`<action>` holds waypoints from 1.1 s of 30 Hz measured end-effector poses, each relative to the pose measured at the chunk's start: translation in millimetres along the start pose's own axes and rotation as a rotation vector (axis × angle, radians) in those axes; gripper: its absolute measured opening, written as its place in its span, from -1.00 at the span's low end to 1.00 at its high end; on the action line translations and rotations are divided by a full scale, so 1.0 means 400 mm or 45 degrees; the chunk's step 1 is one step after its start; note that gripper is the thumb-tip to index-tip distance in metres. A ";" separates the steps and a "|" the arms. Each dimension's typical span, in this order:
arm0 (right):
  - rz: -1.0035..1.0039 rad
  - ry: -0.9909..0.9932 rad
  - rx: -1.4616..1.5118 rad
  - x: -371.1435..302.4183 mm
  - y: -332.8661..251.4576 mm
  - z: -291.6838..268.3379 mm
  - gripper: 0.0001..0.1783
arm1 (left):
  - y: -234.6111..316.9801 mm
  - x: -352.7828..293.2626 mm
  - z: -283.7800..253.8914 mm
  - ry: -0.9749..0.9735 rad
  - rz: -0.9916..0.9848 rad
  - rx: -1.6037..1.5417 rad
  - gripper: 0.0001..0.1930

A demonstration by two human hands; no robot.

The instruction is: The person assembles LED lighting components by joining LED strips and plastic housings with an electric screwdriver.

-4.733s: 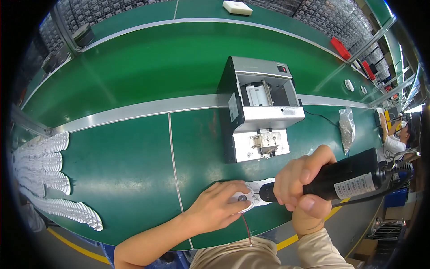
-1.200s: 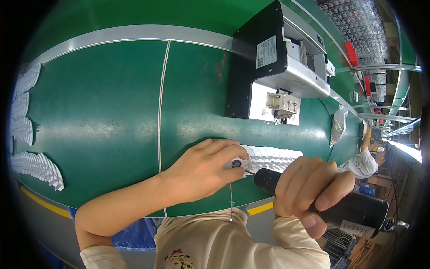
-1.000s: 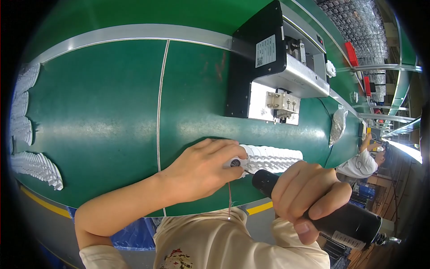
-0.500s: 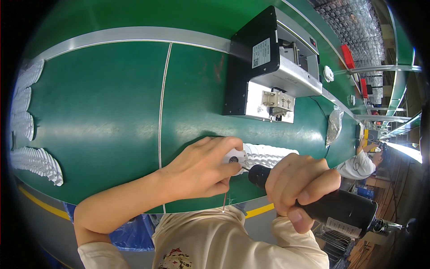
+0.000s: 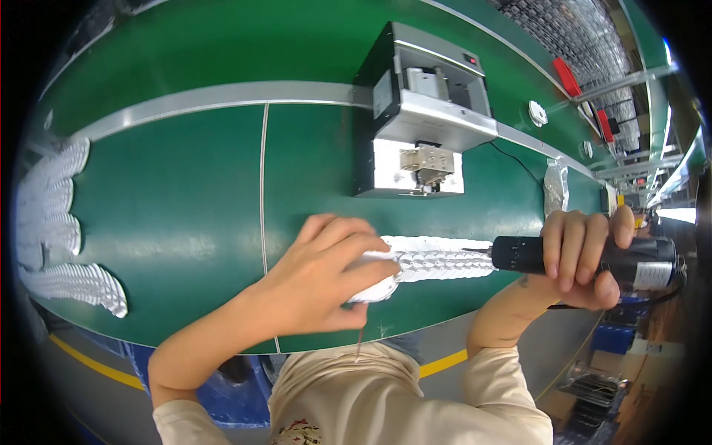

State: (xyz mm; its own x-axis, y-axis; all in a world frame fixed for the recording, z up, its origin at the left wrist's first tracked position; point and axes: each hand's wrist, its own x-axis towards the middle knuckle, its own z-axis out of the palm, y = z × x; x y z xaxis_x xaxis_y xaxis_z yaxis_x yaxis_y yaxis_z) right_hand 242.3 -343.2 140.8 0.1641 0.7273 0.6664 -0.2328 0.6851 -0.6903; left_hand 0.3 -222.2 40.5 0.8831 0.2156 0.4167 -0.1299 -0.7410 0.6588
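Observation:
My left hand (image 5: 315,278) is closed on a white round plastic part (image 5: 377,291), its thumb below and its fingers over the top. A thin reddish wire (image 5: 360,345) hangs beneath that hand. Directly right of the part lies a row of white scalloped parts (image 5: 445,261), packed together on the green table. My right hand (image 5: 582,256) is wrapped around a black electric screwdriver (image 5: 518,254), held almost level with its bit pointing left, over or beside the row's right end. The bit is apart from the part in my left hand.
A silver and black benchtop machine (image 5: 423,111) stands beyond my hands. More stacked white parts (image 5: 81,285) lie at the far left. A clear plastic bag (image 5: 555,187) sits to the right, near a dark cable. Red bins (image 5: 567,76) are at the far right.
My right hand has drawn the screwdriver rightward, away from the part, and levelled it. My left hand keeps the part, whose dark centre no longer shows. The whole view has shifted.

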 end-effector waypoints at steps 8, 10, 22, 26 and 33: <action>0.346 -0.069 0.010 -0.086 -0.078 -0.157 -0.52 | -0.016 -0.003 -0.218 -0.199 -0.568 0.375 -0.49; 0.313 -0.052 0.031 -0.085 -0.085 -0.165 -0.53 | -0.073 0.008 -0.230 0.029 -0.642 0.408 -0.49; 0.224 0.274 -0.578 0.016 -0.048 -0.236 -0.39 | -0.304 0.031 -0.131 0.585 -0.669 0.695 -0.23; 0.186 0.294 -0.592 0.074 -0.027 -0.277 -0.43 | -0.333 0.022 -0.128 0.539 -0.691 0.847 -0.25; -0.006 0.246 -0.844 0.064 -0.089 -0.483 -0.30 | -0.334 0.074 -0.109 0.467 -0.779 1.000 -0.27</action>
State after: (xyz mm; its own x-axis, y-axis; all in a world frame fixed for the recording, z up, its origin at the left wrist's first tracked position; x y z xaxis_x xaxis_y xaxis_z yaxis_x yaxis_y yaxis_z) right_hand 439.8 -340.7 128.1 0.3462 0.6763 0.6502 0.3935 0.5244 -0.7551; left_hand 24.2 -89.1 -7.9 0.4927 0.7724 0.4008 0.7340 -0.6163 0.2854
